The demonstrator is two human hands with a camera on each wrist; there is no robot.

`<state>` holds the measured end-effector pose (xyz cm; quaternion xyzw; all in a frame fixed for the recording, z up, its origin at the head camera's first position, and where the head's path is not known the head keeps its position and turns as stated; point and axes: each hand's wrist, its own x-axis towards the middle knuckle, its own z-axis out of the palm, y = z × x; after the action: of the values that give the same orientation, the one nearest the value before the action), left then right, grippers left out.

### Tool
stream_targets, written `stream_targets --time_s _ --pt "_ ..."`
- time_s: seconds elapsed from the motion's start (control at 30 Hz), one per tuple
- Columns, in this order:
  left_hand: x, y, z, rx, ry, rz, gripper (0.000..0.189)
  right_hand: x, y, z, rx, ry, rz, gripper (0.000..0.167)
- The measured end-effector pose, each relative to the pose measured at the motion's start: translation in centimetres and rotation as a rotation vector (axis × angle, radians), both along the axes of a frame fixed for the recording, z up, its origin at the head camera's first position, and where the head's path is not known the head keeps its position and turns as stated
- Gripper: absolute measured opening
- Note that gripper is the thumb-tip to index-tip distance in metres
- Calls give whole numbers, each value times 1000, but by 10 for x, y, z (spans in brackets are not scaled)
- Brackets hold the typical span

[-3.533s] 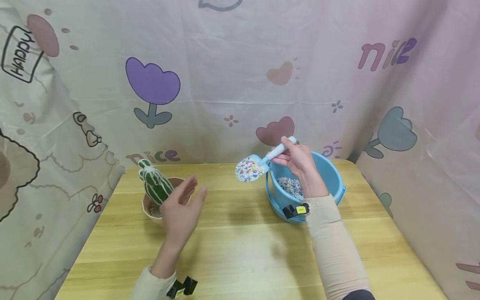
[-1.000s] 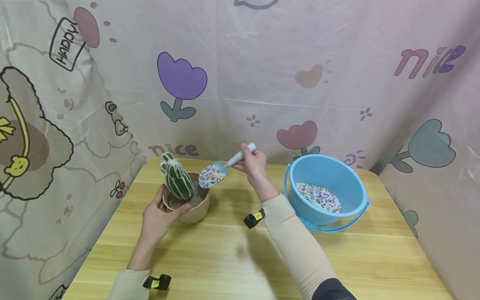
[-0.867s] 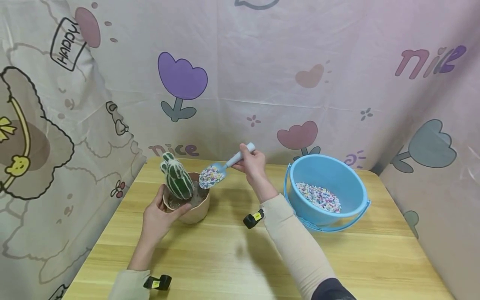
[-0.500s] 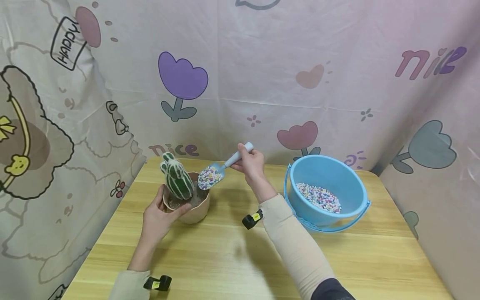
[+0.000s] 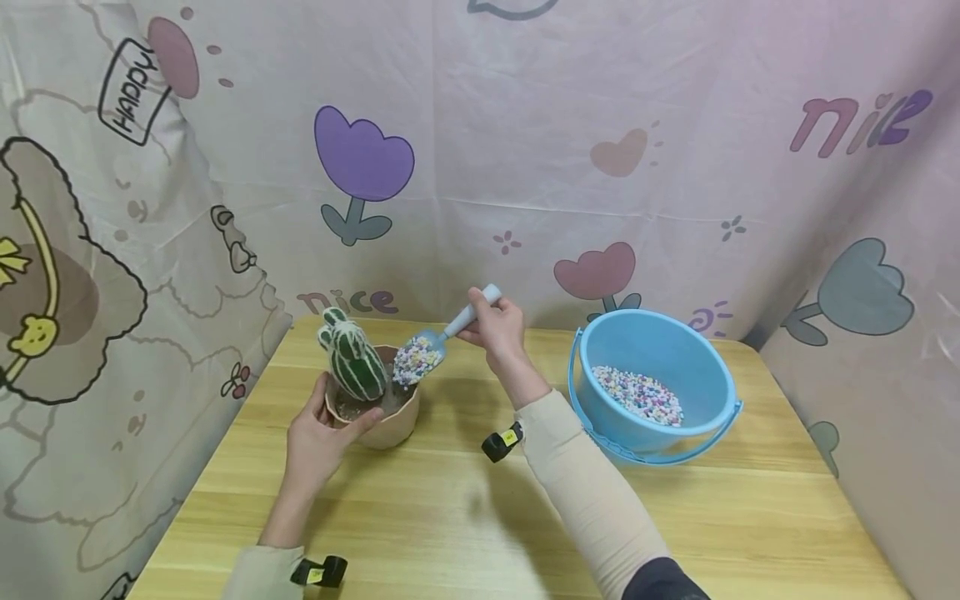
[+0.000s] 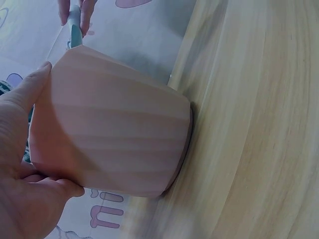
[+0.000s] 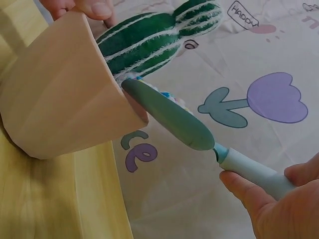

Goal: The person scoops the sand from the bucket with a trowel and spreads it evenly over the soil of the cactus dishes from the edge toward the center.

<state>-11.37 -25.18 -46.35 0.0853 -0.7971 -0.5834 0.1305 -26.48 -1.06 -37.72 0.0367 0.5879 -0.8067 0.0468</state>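
My right hand [image 5: 498, 327] grips the pale handle of a small blue hand trowel [image 7: 169, 117], whose blade carries a heap of multicoloured pebbles [image 5: 417, 360]. The blade tilts down to the left, its tip over the inside of a pinkish-tan flower pot [image 5: 393, 425]. A green cactus [image 5: 357, 367] with white fuzzy ribs stands in the pot, leaning left, with greyish soil-like filling around it. My left hand [image 5: 318, 437] holds the pot's near left rim between thumb and fingers. In the left wrist view the pot [image 6: 112, 124] hides most of the trowel and cactus.
A blue bucket [image 5: 648, 333] with more pebbles [image 5: 637, 393] stands on the right of the wooden table [image 5: 450, 517], its handle lowered at the front. A printed cloth [image 5: 487, 150] hangs behind the table and along both sides.
From beside the bucket, the right hand has carried the loaded trowel left to the pot, lately tipping its blade lower. The left hand has gone from hovering to holding the pot rim.
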Motion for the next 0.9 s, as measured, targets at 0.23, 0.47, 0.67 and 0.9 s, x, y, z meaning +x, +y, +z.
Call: stream_targets --time_s 0.23,0.47,0.67,0.9 --pt "0 1 -2 22 13 2 107 0 -1 -1 11 1 2 25" --pt "2 -13 -2 -169 -34 -70 122 2 -1 -2 7 -2 12 23" --pt "-5 -29 4 -203 -64 -208 125 3 -2 -1 11 -6 12 23" --pt "-8 -30 4 -208 -82 -211 121 3 -1 0 17 -2 3 23"
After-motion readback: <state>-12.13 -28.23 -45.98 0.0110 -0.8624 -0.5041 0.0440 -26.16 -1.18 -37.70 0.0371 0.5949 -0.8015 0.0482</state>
